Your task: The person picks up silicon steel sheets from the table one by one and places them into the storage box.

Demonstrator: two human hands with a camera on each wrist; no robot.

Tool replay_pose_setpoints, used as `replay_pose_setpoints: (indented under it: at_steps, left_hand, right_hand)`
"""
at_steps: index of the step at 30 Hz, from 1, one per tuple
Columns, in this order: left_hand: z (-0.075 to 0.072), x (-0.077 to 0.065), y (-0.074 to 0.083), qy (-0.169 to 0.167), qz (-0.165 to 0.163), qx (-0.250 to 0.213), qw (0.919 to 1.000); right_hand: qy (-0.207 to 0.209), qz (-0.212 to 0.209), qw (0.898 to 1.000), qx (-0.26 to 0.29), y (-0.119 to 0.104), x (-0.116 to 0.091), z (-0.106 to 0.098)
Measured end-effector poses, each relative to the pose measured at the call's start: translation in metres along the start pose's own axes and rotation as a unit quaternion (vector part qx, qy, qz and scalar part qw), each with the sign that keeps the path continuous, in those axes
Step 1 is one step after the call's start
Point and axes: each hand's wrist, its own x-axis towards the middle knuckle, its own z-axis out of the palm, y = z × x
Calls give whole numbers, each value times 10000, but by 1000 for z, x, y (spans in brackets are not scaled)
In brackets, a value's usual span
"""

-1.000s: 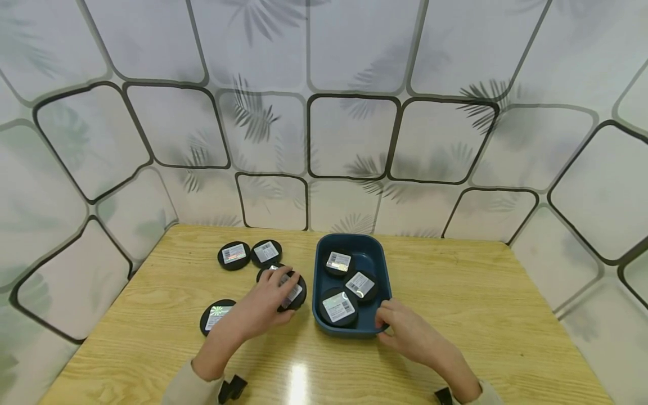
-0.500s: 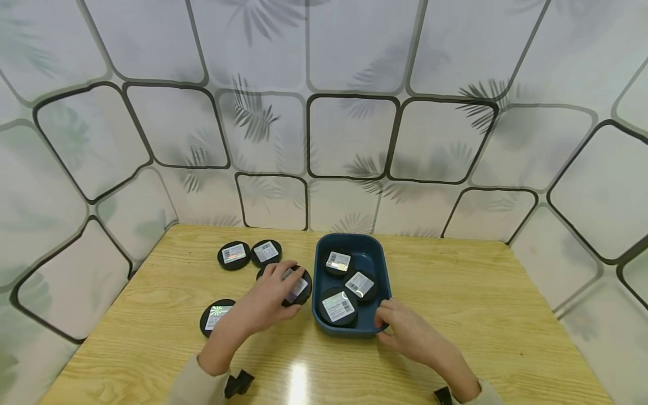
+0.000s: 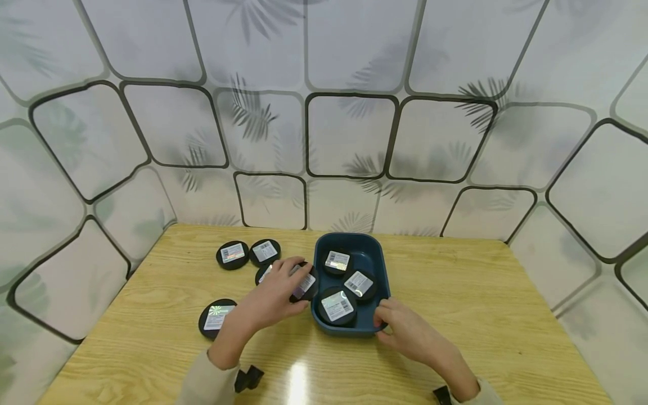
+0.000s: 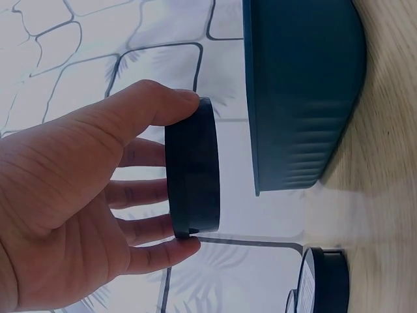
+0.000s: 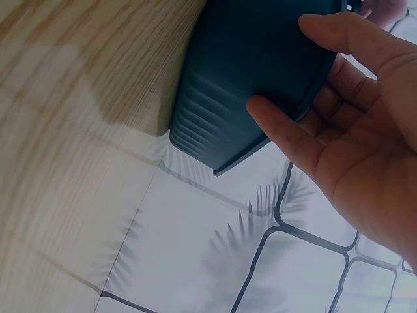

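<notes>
Just right of your left hand [image 3: 273,293] in the head view stands a blue bin [image 3: 349,332] holding three discs [image 3: 337,306], your right hand [image 3: 407,333] gripping its nearest corner; four more discs [image 3: 265,252] lie beyond and left of your left hand. The left wrist view shows that hand pinching a black disc [image 4: 194,169], apart from the bin; the right wrist view, fingers [image 5: 287,130] clasping the bin.

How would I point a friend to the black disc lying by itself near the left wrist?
On the wooden table stands a blue box; look to its left, past the left hand. There, nearest the front, lies a round black disc with a pale label. The green starburst on that label and its place apart distinguish it from the discs clustered farther back.
</notes>
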Motion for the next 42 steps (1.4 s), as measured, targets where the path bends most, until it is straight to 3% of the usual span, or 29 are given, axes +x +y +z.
replay_pose_setpoints:
  at_steps: [13, 27, 42]
  left_hand:
    - [4, 8, 5, -24, 101, -35, 9999]
    - [12, 22, 10, -56, -21, -297, 9995]
    - [26, 37, 17, 19, 154, -377, 9992]
  right_hand:
    - [-9, 14, 10000, -2, -1, 0, 0]
    - [-60, 111, 9999, 24, -1, 0, 1]
    - [125, -155, 9998, -101, 0, -1, 0]
